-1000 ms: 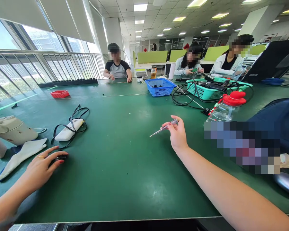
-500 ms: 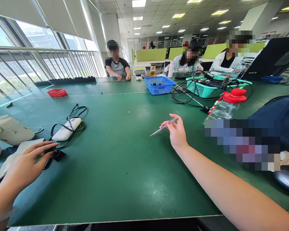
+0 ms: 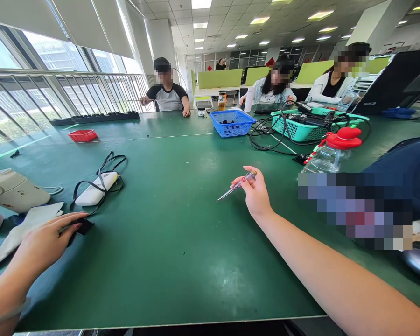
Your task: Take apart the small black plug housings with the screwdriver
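Over a small black object (image 3: 86,227) on the left of the green table reaches my left hand (image 3: 44,240). Its fingers are stretched out, with the thumb apart and touching or just above the object, which they partly cover. In my right hand (image 3: 257,193), above the middle of the table, is a slim screwdriver (image 3: 235,187) with a clear handle. Thumb and fingers pinch the handle, and the thin metal shaft points left and down, towards the tabletop.
Beyond my left hand lies a white power bank (image 3: 96,190) with a black strap. A red tray (image 3: 82,135), a blue basket (image 3: 233,130) and a green basket (image 3: 292,129) of cables stand farther back. A red-lidded bottle (image 3: 331,156) is on the right. Several people sit across.
My left hand has lowered and moved slightly right onto the black object. My right hand with the screwdriver has shifted slightly left. A person across has raised one hand to the side.
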The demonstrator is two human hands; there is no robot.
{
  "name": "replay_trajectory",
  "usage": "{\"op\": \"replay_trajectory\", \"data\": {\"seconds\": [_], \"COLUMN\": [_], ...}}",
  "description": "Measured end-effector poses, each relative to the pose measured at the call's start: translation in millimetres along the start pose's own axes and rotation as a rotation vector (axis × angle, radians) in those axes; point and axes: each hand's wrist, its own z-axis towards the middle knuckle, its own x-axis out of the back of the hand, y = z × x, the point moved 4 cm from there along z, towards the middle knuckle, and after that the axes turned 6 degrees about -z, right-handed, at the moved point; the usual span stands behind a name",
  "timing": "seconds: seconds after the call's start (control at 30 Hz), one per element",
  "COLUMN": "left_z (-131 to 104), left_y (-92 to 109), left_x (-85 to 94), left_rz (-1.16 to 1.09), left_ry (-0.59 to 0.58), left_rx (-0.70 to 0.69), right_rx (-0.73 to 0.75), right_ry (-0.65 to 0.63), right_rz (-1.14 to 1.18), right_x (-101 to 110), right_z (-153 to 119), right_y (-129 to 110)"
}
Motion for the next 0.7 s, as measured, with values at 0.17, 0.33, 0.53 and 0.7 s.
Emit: {"op": "replay_trajectory", "data": {"seconds": [0.17, 0.33, 0.53, 0.7], "left_z": [0, -3, -9, -11], "left_y": [-2, -7, -6, -22], "left_x": [-4.7, -8.7, -8.7, -14.9], "left_rz": [0.058, -0.001, -0.109, -0.137], "left_ry": [-0.046, -0.065, 0.035, -0.064], "left_rx": [0.02, 0.17, 0.246, 0.28], "right_rx": [0.004, -0.014, -0.018, -0.012], "right_ry": [0.01, 0.008, 0.01, 0.002], "right_rz": [0.009, 0.03, 0.028, 0.03], "right_x": [0, -1, -1, -1], "right_z": [1, 0, 0, 0], "right_y": [2, 2, 2, 0]}}
